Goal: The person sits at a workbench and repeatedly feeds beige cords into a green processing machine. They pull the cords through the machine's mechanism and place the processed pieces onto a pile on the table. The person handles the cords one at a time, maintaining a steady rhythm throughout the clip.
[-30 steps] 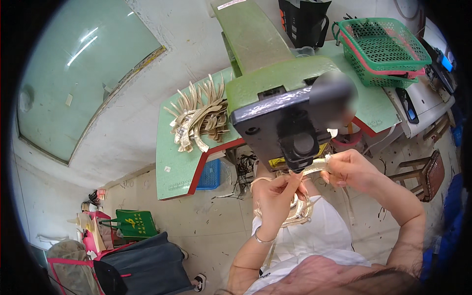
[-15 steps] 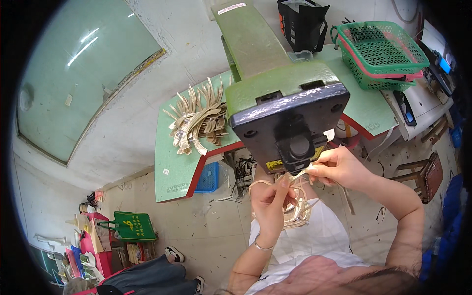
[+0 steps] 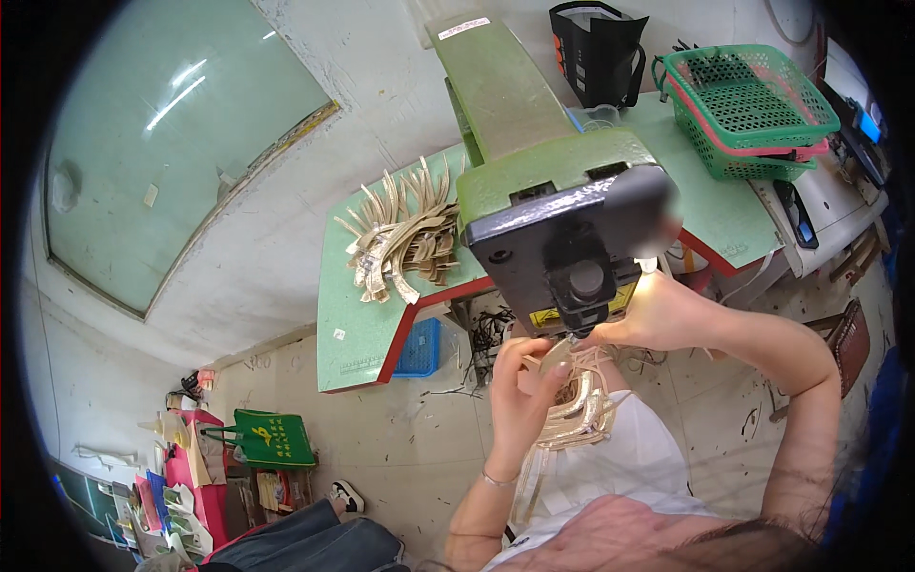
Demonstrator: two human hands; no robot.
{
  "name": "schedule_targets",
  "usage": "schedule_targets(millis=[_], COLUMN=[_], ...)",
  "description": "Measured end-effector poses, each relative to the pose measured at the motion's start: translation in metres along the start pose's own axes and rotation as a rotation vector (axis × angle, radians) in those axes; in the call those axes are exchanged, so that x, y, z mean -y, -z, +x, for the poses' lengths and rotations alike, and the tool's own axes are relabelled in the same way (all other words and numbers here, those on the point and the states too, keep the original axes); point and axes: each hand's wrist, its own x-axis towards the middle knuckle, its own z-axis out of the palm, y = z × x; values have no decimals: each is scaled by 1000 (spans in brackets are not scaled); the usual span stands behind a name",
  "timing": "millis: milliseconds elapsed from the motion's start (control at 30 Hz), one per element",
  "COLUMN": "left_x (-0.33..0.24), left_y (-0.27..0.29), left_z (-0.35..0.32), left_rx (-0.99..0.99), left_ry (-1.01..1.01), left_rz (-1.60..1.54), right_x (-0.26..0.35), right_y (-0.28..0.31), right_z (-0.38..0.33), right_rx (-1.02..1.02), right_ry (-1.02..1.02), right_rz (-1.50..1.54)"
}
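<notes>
My left hand (image 3: 519, 396) is closed on a pale beige strap (image 3: 556, 353), pinched between thumb and fingers just below the black foot (image 3: 572, 324) of a green machine (image 3: 534, 162). My right hand (image 3: 658, 313) is raised close against the machine's head. Its thumb points at the foot by the strap's end; the other fingers are mostly hidden behind the head. A looped bunch of gold-beige straps (image 3: 583, 419) hangs below my hands, over my white-clothed lap.
A pile of similar straps (image 3: 405, 238) lies on the green table (image 3: 357, 334), left of the machine. Stacked green and pink baskets (image 3: 753, 105) and a black bag (image 3: 596, 57) stand behind. A blue crate (image 3: 416, 348) sits under the table. Another person's leg (image 3: 305, 539) shows lower left.
My left hand has shifted left and tilted, the strap showing between its fingers. My right hand has turned up against the machine's head, its fingers now hidden. The view has shifted slightly.
</notes>
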Motion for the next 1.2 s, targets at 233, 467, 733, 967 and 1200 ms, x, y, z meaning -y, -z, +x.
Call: schedule_targets(millis=[233,467,733,967,1200], left_x=[-9,12,18,5,1], left_y=[15,15,17,22,34], left_z=[26,28,29,38,52], left_rx=[367,414,423,490,588], left_ry=[273,358,219,350,349], left_rz=[-14,-171,-109,-99,-128], right_x=[-3,-11,-8,-28,-3], right_y=[2,-10,-9,-17,-21], right_z=[4,0,1,0,-1], right_rx=[-3,17,-80,52,-32], right_ry=[127,-12,161,-165,-24], right_rz=[-42,147,-24,264,347])
